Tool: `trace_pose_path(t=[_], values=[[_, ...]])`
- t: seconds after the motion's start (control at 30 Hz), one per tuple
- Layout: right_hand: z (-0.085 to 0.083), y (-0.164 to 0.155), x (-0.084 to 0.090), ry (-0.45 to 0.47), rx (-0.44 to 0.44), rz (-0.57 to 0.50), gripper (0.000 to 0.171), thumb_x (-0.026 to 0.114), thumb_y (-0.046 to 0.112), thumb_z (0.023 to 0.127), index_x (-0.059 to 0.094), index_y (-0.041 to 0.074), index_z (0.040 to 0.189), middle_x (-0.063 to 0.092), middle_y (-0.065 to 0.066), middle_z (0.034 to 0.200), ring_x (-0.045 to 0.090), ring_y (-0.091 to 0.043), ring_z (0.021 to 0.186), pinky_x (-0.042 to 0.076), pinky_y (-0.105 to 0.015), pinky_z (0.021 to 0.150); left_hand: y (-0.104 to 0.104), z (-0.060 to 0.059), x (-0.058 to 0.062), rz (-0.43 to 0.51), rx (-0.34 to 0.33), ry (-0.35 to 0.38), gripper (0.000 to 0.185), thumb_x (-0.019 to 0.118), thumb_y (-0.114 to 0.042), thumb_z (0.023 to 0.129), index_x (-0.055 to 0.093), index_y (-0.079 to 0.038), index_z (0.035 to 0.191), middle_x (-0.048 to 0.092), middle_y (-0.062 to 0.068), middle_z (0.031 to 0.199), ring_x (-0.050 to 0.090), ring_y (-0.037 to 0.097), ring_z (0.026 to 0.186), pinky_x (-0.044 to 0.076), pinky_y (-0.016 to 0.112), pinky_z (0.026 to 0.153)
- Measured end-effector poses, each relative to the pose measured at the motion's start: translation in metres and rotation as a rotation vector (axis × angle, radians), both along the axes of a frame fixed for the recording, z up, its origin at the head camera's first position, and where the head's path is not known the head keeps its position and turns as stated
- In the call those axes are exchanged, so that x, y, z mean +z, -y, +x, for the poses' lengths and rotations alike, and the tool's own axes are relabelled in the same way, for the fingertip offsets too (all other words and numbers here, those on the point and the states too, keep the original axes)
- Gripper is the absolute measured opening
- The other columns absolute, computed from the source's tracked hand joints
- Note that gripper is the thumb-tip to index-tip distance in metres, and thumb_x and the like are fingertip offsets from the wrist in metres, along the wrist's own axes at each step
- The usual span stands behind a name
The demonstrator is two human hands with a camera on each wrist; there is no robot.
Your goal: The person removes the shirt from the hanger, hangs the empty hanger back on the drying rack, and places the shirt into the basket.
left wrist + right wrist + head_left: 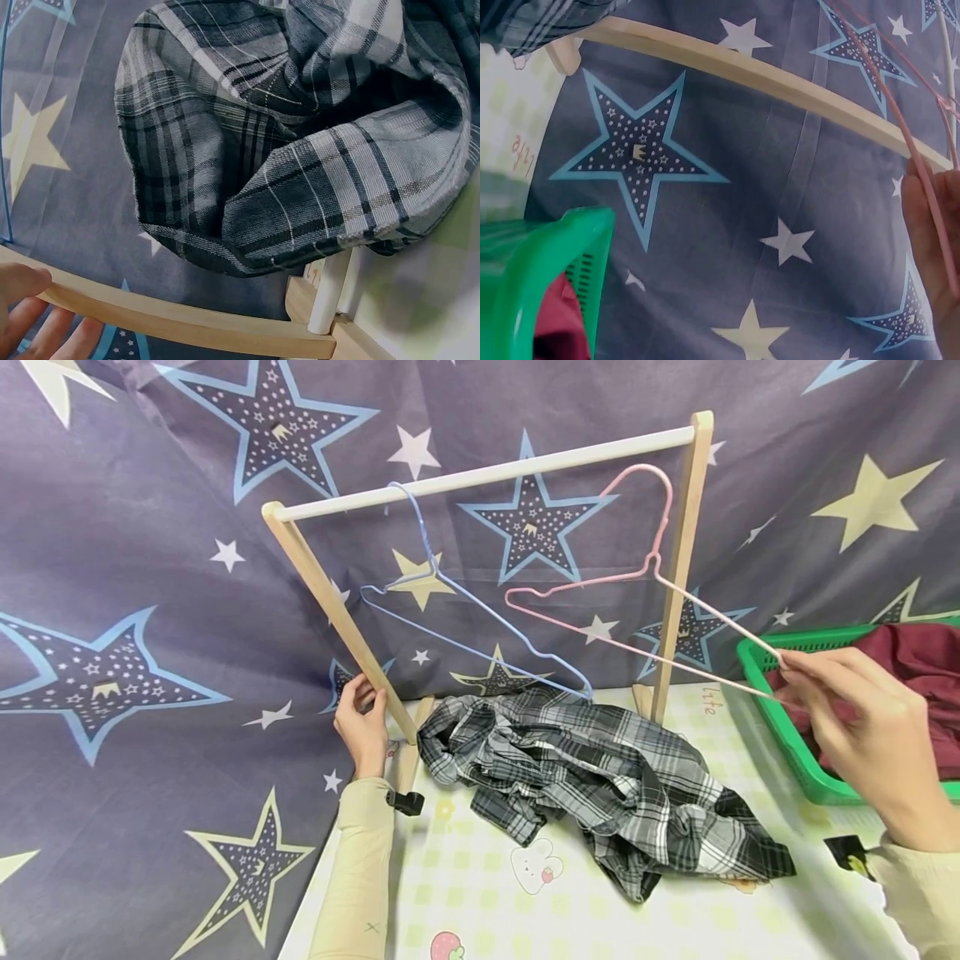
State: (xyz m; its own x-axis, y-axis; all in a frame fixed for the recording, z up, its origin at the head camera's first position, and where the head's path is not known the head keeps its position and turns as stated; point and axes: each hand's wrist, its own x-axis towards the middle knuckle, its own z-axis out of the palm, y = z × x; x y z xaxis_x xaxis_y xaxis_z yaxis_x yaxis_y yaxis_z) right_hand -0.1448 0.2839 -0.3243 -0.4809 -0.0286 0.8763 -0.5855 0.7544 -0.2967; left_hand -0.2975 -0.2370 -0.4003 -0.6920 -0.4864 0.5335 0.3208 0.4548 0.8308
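Note:
My left hand (362, 727) grips the left post (341, 627) of a wooden clothes rack, thumb on one side and fingers on the other. With my right hand (862, 718) I pinch one end of a pink hanger (577, 583). Its hook appears just below the white rail (487, 471) in the head view, near the right post. A blue hanger (480, 602) hangs by its hook from the rail. Beneath lies a crumpled grey and black plaid shirt (600, 768), also seen close up in the left wrist view (300, 172).
On the right stands a green basket (798, 756) holding dark red cloth (911, 668). A dark curtain (187, 577) with stars hangs behind the rack. The tabletop (480, 902) has a pale checked cover with printed pictures.

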Motion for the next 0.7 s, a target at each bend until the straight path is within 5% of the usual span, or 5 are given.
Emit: trace_pose_path(t=[0.7], values=[[-0.025,0.029,0.025,-0.007,-0.002,-0.060,0.028,0.069,-0.012,0.085,0.073,-0.004,0.111,0.068,-0.018,0.089,0.049,0.025,0.085,0.038,0.003,0.074,0.001,0.002,0.001,-0.027,-0.012,0.011,0.037,0.072,0.005,0.086,0.067,-0.004,0.121,0.070,0.019,0.112,0.069,0.034,0.100,0.056,0.048,0.089]])
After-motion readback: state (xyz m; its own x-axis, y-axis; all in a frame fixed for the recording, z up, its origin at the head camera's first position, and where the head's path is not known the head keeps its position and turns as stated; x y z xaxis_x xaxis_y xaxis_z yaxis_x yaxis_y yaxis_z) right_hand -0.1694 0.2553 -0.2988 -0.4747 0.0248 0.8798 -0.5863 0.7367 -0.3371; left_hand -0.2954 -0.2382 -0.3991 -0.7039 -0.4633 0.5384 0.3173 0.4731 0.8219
